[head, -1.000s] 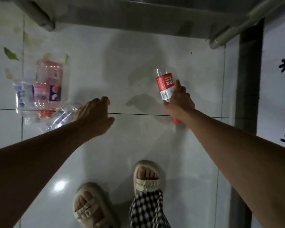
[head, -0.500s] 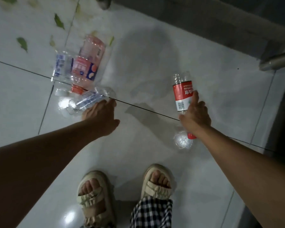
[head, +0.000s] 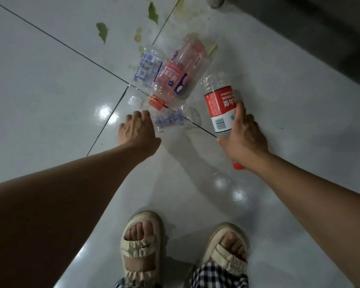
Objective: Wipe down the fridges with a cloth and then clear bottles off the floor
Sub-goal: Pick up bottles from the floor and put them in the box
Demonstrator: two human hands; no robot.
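Observation:
My right hand (head: 244,138) grips a clear plastic bottle with a red and white label (head: 219,104), its red cap poking out below my wrist. My left hand (head: 136,128) hovers low over the floor, fingers curled and holding nothing, just left of a small crushed clear bottle with a blue label (head: 173,120). Beyond it lie a pink-labelled bottle with an orange cap (head: 175,75) and a crumpled clear bottle with a blue and white label (head: 148,68), all on the white tiled floor (head: 50,84).
Green leaf scraps (head: 102,32) and yellowish stains dirty the tiles beyond the bottles. A dark base of a unit (head: 312,34) runs along the top right. My feet in beige sandals (head: 140,246) stand at the bottom.
The view has swung left and closer to the bottle pile. My right hand has carried the red-labelled bottle toward the pile, and my left hand has reached beside the small crushed bottle.

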